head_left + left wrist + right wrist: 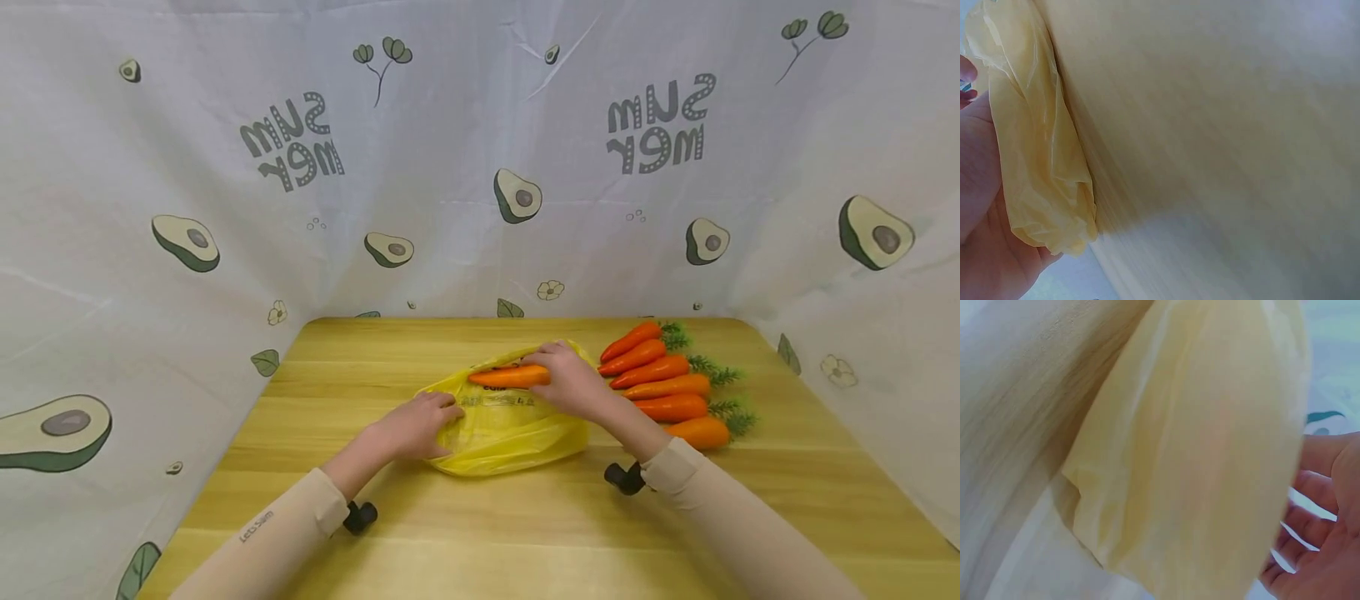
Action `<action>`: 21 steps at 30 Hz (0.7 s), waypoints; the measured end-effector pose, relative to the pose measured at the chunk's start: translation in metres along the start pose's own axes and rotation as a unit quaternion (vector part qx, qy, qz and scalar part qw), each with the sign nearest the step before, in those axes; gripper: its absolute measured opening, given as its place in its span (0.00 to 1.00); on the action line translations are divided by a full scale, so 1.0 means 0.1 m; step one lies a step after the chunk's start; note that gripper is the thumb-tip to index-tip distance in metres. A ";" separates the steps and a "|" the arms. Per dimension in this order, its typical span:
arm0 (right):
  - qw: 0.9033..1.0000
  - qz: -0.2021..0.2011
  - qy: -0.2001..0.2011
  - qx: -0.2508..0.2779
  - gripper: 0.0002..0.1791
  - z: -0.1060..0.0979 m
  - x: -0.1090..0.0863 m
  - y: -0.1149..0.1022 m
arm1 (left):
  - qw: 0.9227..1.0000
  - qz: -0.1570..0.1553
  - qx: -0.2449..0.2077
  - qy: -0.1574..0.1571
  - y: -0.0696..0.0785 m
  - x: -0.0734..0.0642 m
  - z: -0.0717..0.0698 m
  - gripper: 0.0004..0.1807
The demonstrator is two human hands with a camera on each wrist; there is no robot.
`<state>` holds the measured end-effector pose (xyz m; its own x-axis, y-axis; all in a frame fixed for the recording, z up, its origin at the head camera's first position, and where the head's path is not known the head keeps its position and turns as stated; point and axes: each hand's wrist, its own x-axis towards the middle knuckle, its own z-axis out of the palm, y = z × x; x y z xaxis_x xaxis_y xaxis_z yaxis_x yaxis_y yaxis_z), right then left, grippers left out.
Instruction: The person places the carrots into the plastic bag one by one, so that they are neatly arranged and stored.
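Note:
A yellow plastic bag (517,437) lies on the table between the hands, its mouth facing left. My left hand (423,425) holds the bag's rim at the mouth; in the left wrist view, the crumpled bag (1041,144) lies against the palm. My right hand (566,379) grips the thick end of an orange carrot (506,377), whose tip points left across the bag's far side. In the right wrist view, the right hand's fingers (1313,525) are bent beside the bag (1197,462), and the carrot is hidden.
Several orange carrots (667,387) with green leafy tops lie in a row right of the bag. The wooden table (337,358) is bordered by a white curtain (442,167) printed with avocados. Black pieces (624,479) show under both wrists.

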<state>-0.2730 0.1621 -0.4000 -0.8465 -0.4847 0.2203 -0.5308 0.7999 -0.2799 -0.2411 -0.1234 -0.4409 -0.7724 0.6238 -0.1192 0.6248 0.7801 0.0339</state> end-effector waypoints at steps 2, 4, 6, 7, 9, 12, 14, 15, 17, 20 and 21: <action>1.000 0.005 0.000 0.012 0.24 -0.07 -0.04 0.00 | 1.000 0.001 -0.005 0.002 0.00 0.00 0.00 0.36; 1.000 0.007 0.001 0.020 0.23 -0.13 -0.09 0.01 | 1.000 0.001 -0.009 0.002 0.00 -0.01 -0.01 0.36; 0.999 0.009 0.001 0.034 0.23 -0.18 -0.13 0.01 | 1.000 0.001 -0.014 0.003 0.00 -0.01 -0.01 0.36; 0.999 0.010 0.001 0.040 0.23 -0.21 -0.15 0.03 | 1.000 0.002 -0.015 0.005 0.00 -0.01 -0.01 0.36; 0.999 0.011 -0.001 0.047 0.23 -0.25 -0.19 0.06 | 1.000 0.001 -0.013 0.003 0.00 0.00 -0.01 0.36; 0.998 0.018 -0.007 0.058 0.22 -0.31 -0.23 0.10 | 1.000 0.000 -0.011 0.005 -0.02 0.01 -0.01 0.36; 0.997 0.029 -0.015 0.069 0.22 -0.35 -0.26 0.14 | 1.000 -0.001 -0.012 0.006 -0.02 0.01 -0.02 0.36; 0.996 0.035 -0.018 0.075 0.21 -0.37 -0.28 0.15 | 1.000 -0.001 -0.013 0.006 -0.03 0.01 -0.02 0.35; 0.995 0.044 -0.024 0.084 0.21 -0.40 -0.32 0.17 | 1.000 0.000 -0.012 0.006 -0.03 0.00 -0.03 0.36; 0.994 0.051 -0.028 0.090 0.22 -0.45 -0.39 0.19 | 1.000 0.000 -0.011 0.000 -0.02 -0.01 -0.04 0.36; 0.994 0.053 -0.027 0.091 0.22 -0.47 -0.42 0.20 | 1.000 0.000 -0.011 -0.001 -0.02 -0.02 -0.04 0.36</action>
<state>-0.2464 0.2149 -0.3709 -0.8960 -0.4242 0.1310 -0.4335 0.7719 -0.4651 -0.2415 -0.1257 -0.4369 -0.7722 0.6239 -0.1206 0.6222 0.7809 0.0560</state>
